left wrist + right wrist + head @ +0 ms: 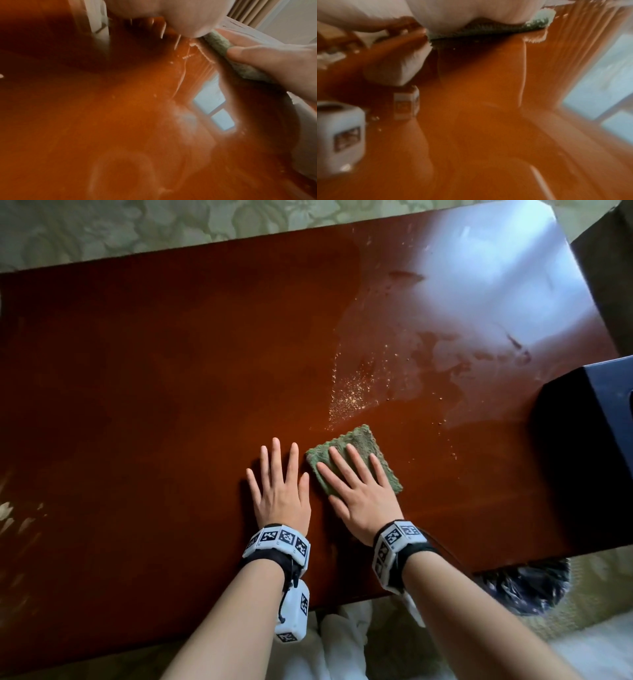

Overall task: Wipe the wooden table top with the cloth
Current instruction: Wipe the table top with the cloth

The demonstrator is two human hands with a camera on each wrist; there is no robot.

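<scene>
Because wiping needs broad pressure, the right hand (359, 491) lies flat, fingers straight, on the folded green cloth (358, 448), while the left hand (279, 491) rests open on the wooden table top (154, 371) at its nine o'clock, seemingly bracing; crumbs (352, 385) wait at twelve.

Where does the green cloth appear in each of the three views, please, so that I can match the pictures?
Head: the green cloth lies centre-right on the table top, under the flat right hand.
Left wrist: upper right, the green cloth shows as an edge-on strip under the right hand's fingers.
Right wrist: top centre, the green cloth is a dark band beneath the palm.
Shared landmark: the glossy reddish table top.
</scene>
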